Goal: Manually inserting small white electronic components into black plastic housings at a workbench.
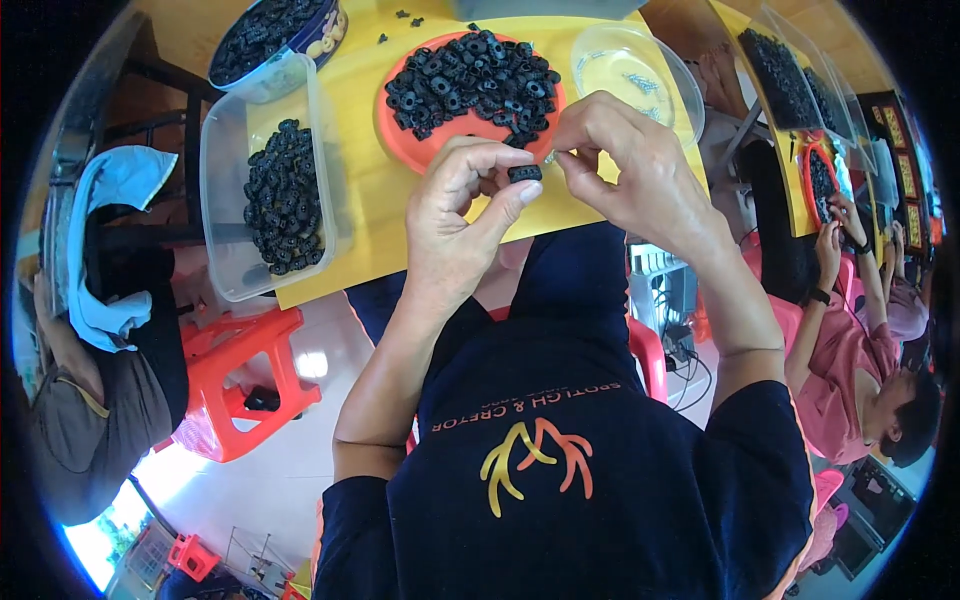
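Note:
My left hand pinches a small black ribbed plastic part between thumb and fingertips, above the near side of the yellow table. Close to its right, my right hand has thumb and forefinger pressed together on a tiny silvery piece, too small to tell its exact kind. Behind both hands lies a red round tray heaped with black plastic parts. A clear round tub with small thin metal pieces stands beyond my right hand.
At the left, a clear rectangular box holds many black parts. Behind it is a dark blue round tub of black pieces. The yellow table ends before my lap. People sit either side; a red stool stands left.

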